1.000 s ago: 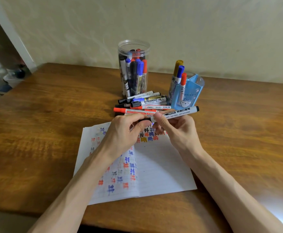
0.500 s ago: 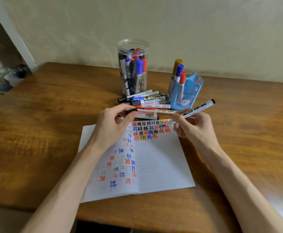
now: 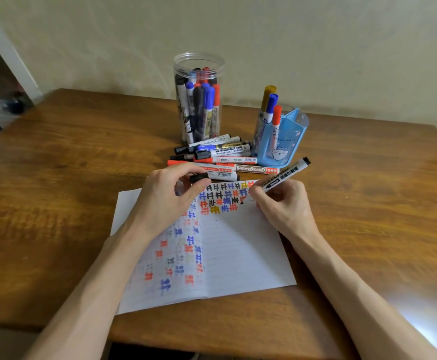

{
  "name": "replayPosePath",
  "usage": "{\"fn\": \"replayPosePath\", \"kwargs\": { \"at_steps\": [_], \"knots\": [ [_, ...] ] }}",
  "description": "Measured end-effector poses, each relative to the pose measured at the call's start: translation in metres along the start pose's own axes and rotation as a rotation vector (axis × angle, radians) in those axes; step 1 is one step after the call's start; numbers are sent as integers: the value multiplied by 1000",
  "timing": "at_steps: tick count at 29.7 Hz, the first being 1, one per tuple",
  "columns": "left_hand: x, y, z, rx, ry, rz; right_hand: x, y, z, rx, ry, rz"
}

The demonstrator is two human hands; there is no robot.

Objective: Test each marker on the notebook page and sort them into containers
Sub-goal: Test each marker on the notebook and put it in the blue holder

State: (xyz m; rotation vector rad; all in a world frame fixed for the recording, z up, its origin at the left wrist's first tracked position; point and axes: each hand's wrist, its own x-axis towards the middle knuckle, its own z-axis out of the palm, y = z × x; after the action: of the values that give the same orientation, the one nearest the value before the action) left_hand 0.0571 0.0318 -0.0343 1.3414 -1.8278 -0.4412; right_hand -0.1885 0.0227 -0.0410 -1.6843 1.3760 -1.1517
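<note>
While holding marker [image 3: 285, 175] tip-down at page [image 3: 238, 242], beside coloured marks, gripped in right hand [image 3: 282, 203] | pinching black cap [image 3: 199, 177] in left hand [image 3: 165, 198] over page top | loose markers [image 3: 222, 154], jar [image 3: 199, 61], blue holder [image 3: 287, 141] beyond, on table [image 3: 56, 165]

Marker [image 3: 285, 175] nib end: mostly hidden by right hand [image 3: 282, 206] fingers; contact with notebook [image 3: 238, 255] page unclear.
Cap [image 3: 199, 177]: partly covered by left hand [image 3: 165, 196], over the notebook's far edge.
Clutter [image 3: 4, 110] far left of notebook: blurred, unidentifiable.
</note>
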Motion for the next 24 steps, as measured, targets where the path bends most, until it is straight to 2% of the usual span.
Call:
{"fn": "replayPosePath", "kwargs": {
  "at_steps": [24],
  "knots": [
    [-1,0,0,-4,11,21,-2,-5,1,-22,-12,-75]
  ]
}}
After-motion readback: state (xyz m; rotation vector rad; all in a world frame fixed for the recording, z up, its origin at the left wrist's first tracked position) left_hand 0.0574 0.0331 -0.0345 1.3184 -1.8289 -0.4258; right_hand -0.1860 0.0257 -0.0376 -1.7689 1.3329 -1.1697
